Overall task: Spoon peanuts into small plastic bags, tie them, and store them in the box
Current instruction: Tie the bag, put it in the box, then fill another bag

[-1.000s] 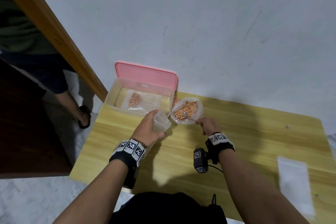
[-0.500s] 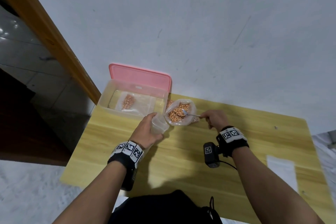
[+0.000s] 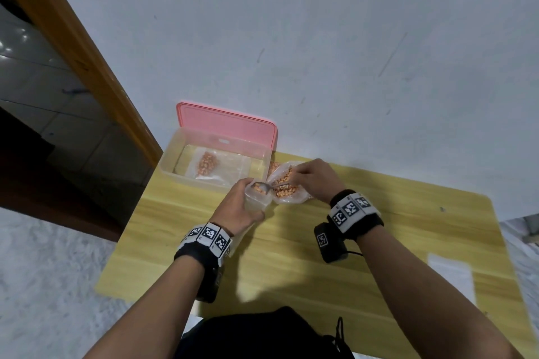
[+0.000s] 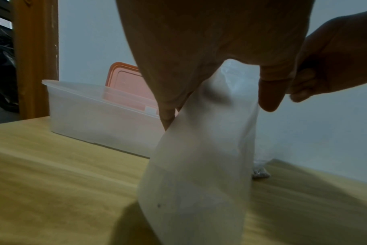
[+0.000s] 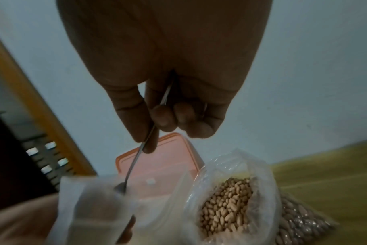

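My left hand [image 3: 239,207] grips a small clear plastic bag [image 3: 256,202] upright by its mouth; in the left wrist view the small bag [image 4: 199,174] hangs down to the table. My right hand [image 3: 313,178] pinches a metal spoon [image 3: 264,187], whose bowl holds peanuts over the small bag's mouth. In the right wrist view the spoon [image 5: 134,164] dips into the small bag [image 5: 90,208]. To the right stands a large open bag of peanuts [image 3: 287,186] [image 5: 226,213]. Behind is the clear box [image 3: 175,160] with one filled bag [image 3: 207,165] inside.
The box's pink lid [image 3: 226,122] leans on the wall behind it. Spare empty bags [image 3: 450,274] lie at the wooden table's [image 3: 408,227] right side. A doorframe [image 3: 73,46] runs along the left, past the table's left edge.
My right hand has lifted the spoon out of the large peanut bag and carried it left, loaded, to the mouth of the small bag. The left hand keeps its grip.
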`<control>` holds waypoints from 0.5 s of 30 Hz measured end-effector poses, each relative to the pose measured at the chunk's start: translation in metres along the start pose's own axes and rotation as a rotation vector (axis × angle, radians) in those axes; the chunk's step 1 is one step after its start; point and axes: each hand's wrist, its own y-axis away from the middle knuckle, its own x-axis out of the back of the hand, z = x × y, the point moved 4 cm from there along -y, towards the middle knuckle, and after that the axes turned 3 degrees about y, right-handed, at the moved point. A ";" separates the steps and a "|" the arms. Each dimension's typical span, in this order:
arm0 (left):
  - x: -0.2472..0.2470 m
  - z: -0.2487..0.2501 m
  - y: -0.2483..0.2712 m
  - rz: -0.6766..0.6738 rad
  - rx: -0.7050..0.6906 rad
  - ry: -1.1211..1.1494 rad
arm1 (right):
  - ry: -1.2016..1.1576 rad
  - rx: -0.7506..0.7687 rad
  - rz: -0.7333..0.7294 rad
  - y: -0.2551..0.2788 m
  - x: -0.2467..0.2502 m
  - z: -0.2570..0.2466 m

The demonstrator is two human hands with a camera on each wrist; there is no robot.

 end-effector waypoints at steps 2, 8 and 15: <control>-0.001 0.002 -0.002 0.010 -0.007 0.023 | 0.087 0.104 -0.029 -0.001 -0.014 -0.011; 0.003 0.007 -0.003 0.043 -0.025 0.025 | 0.094 0.163 0.032 0.001 -0.010 -0.020; 0.012 -0.002 0.000 0.050 0.008 -0.004 | -0.023 -0.084 0.312 -0.004 0.036 0.034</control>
